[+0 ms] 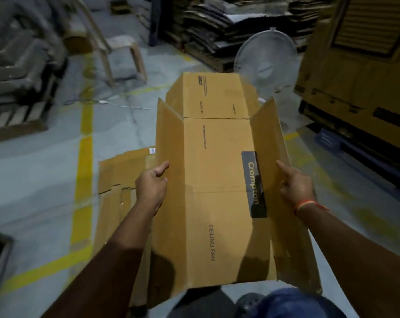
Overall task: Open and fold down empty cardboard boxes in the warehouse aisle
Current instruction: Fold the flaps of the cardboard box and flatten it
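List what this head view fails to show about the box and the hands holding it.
- Left hand: fingers behind the left flap of the cardboard box, hidden.
- Right hand: fingertips behind the right flap, hidden.
- Box underside and far end: turned away from the camera.
- Small print on the far panel: too small and blurred.
- Flattened cardboard on the floor: partly covered by the box and left arm.

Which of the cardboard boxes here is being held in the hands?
The Crompton ceiling fan box, gripped at its side panels by the left hand and right hand. The flattened boxes lie untouched on the floor.
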